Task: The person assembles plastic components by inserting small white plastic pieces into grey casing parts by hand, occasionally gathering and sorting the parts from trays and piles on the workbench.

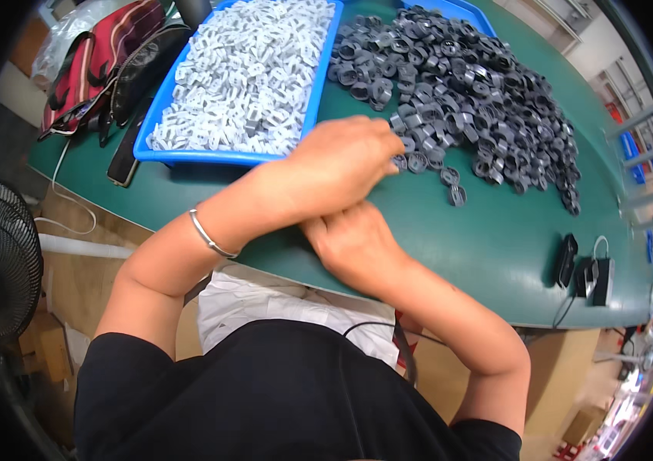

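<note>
Dark grey, ring-shaped parts (465, 92) lie in a loose heap on the green worktop (480, 238), tilted every way, a few straggling toward its near edge. Small white parts (253, 69) lie jumbled in the blue tray (203, 157), filling it from edge to edge.

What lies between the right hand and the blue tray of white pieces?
The left hand lies across that stretch, between the right hand and the near rim of the blue tray, as the head view shows.
</note>
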The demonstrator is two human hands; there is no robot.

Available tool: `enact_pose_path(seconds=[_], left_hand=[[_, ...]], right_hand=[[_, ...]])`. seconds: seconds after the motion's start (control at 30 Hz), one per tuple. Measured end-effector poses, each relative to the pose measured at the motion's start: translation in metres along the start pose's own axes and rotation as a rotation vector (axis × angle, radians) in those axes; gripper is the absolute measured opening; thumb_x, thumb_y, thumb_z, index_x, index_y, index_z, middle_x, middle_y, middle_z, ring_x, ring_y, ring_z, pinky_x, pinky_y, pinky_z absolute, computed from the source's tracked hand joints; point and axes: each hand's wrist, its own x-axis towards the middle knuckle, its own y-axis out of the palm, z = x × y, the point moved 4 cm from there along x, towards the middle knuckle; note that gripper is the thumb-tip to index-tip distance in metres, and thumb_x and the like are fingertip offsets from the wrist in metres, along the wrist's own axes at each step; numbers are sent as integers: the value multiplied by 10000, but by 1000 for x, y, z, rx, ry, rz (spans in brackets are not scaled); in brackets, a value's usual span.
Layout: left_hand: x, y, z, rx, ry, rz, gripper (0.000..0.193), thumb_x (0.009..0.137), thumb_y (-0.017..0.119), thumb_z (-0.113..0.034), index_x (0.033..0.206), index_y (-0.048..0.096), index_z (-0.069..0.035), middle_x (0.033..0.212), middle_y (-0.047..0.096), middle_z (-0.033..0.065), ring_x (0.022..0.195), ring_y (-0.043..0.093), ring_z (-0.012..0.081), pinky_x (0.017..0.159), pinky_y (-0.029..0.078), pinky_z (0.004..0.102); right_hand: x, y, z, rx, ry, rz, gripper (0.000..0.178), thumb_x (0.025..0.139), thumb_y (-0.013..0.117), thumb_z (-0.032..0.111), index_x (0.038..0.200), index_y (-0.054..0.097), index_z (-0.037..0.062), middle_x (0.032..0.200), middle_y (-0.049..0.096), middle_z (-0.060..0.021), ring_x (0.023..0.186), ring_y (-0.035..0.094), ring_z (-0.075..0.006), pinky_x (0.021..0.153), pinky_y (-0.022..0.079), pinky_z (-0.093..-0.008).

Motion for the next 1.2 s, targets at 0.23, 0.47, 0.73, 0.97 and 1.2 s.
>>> enact_pose_path(seconds=[0.23,0.47,0.73,0.97,1.2], left_hand=[[5,44,1,136,-27,-37,216,733,751,-164,855,623,-39,877,579,98,852,585,298,673,527,404],[4,44,3,-55,-83,-66,233,766,751,-137,910,601,-34,910,591,99,855,594,288,690,524,404],[-37,12,-6,-505,-362,-159,151,868,640,29,993,558,20,974,633,87,799,673,179,664,568,303],[-104,3,-17,-1215,-673,-178,180,927,611,21,1097,551,29,1060,598,47,1001,620,113,876,536,263],[-146,14,-32,-1423,-581,-108,330,941,631,-16,1248,518,22,1205,546,82,1051,595,120,919,508,275]], right_hand=[[-22,-22,-3,343,-209,5,157,755,657,10,895,593,-23,944,610,-137,770,612,-265,617,531,-372],[-28,-28,3,576,-154,49,371,718,666,-58,1085,613,-38,912,623,-117,703,603,-244,573,525,-342],[-23,-38,0,594,-173,-27,365,693,694,-43,1047,677,39,937,656,-105,723,647,-237,593,532,-339],[-25,-65,-3,932,533,-314,199,855,638,-98,1030,658,-4,969,663,-112,837,673,-189,729,565,-306],[-57,-41,23,1340,1028,-527,221,925,621,-12,1145,614,-33,1044,651,-133,883,657,-191,795,557,-310]])
